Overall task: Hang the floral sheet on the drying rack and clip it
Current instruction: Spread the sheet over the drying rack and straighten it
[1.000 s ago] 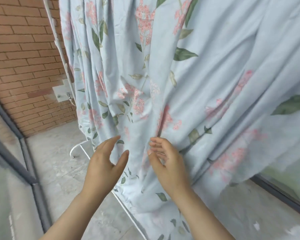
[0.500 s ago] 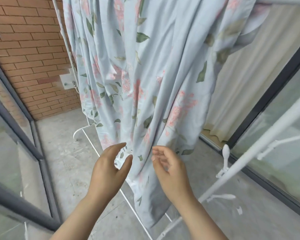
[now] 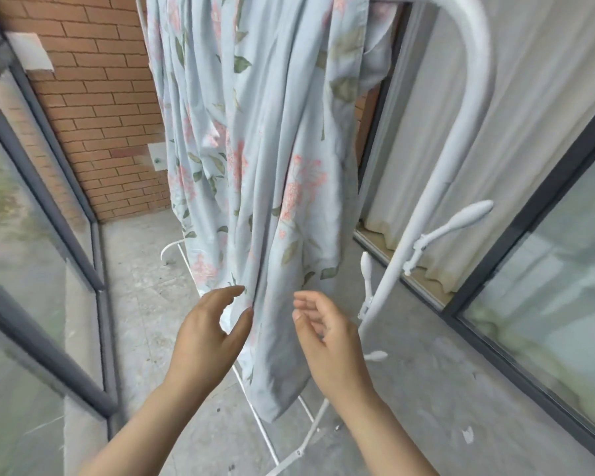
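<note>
One concrete floor (image 3: 426, 389) runs beneath both hands, and one red brick wall (image 3: 93, 115) stands beyond the left hand. Dark-framed glass panes (image 3: 31, 269) close the side to the left of the left hand, and a dark-framed glass door (image 3: 547, 286) closes the side to the right of the right hand, with one cream curtain (image 3: 547, 97) above it. One floral sheet (image 3: 261, 166), pale blue with pink blossoms and green leaves, hangs in long folds from the top bar of one white drying rack (image 3: 461, 132). It rises straight ahead of and above the hands, and its lowest corner drops between the two wrists. The rack's curved tube comes down to the right of the right hand, and its thin base rails cross the floor under the hands. Two bare hands are raised side by side and apart, each grasping nothing. The left hand (image 3: 210, 338) has its fingers nearly straight, with forefinger and thumb tips at a fold of the sheet; whether they touch it cannot be told. The right hand (image 3: 330, 341) has its fingers loosely curled in front of the cloth. Three white pegs (image 3: 461, 218) stick out from the rack's post, all to the right of the right hand. One small white plate (image 3: 157, 158) sits on the brick above the left hand, with any marking too small to read.
</note>
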A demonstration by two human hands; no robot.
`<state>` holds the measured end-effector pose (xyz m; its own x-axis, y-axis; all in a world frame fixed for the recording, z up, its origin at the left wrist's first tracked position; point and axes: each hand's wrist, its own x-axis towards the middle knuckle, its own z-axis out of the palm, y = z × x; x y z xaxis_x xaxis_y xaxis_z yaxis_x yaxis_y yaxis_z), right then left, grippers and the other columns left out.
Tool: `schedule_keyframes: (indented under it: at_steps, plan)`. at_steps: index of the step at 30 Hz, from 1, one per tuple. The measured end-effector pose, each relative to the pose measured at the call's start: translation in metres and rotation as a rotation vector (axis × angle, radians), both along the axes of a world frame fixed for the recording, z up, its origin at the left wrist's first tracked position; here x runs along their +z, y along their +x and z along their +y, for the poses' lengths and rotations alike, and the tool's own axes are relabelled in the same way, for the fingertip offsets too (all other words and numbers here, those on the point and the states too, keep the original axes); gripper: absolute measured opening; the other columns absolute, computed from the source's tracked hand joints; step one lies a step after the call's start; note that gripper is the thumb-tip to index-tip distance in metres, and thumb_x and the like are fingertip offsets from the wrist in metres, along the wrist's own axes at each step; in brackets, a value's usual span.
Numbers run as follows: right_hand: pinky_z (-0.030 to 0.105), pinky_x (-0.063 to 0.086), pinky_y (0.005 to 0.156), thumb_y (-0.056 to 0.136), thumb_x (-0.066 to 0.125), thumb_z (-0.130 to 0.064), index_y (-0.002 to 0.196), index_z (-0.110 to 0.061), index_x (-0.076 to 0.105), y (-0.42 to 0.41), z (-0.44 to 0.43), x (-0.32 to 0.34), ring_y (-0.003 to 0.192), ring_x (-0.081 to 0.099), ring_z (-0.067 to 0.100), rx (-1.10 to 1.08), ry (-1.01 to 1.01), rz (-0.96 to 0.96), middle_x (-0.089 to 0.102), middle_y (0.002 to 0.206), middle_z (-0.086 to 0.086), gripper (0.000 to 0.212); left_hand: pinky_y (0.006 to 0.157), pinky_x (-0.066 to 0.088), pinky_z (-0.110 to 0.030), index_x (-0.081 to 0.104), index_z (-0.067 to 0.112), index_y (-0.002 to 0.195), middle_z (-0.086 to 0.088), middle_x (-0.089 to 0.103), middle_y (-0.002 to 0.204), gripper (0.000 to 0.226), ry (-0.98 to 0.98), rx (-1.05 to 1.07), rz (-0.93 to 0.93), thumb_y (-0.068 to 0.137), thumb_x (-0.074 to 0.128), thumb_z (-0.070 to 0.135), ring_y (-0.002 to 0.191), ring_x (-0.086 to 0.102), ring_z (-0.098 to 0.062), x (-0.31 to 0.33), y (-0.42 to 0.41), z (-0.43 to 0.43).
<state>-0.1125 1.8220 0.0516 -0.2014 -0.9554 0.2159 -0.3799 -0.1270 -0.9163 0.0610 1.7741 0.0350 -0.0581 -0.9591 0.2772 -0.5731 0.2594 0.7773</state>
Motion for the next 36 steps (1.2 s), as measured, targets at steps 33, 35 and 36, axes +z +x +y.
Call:
schedule_keyframes:
  at_steps: [33,35,36]
  plan:
    - [0.015,0.051,0.078,0.093,0.06,-0.014,0.097,-0.029,0.067,-0.146,0.054,-0.005,0.089,0.066,0.002,0.016,-0.041,0.009,0.072,0.093,-0.011,0.018,0.09,0.049,-0.023,0.065,0.024,0.114,0.017,0.064,0.11,0.025,0.038,0.12,0.038,0.089,0.064,0.024,0.101,0.06,0.001,-0.01,-0.117,0.064]
    - [0.014,0.05,0.079,0.093,0.059,-0.014,0.097,-0.029,0.067,-0.158,0.049,-0.002,0.091,0.067,0.002,0.05,-0.058,0.005,0.072,0.094,-0.012,0.017,0.089,0.049,-0.024,0.065,0.024,0.113,0.016,0.065,0.109,0.024,0.015,0.165,0.03,0.088,0.064,0.023,0.1,0.06,0.001,-0.006,-0.123,0.066]
    - [0.013,0.05,0.079,0.093,0.059,-0.015,0.098,-0.028,0.067,-0.163,0.047,0.0,0.091,0.066,0.002,0.076,-0.061,0.007,0.072,0.094,-0.013,0.016,0.089,0.049,-0.024,0.065,0.025,0.112,0.016,0.065,0.108,0.024,0.006,0.19,0.031,0.088,0.064,0.023,0.1,0.061,0.001,-0.004,-0.126,0.067]
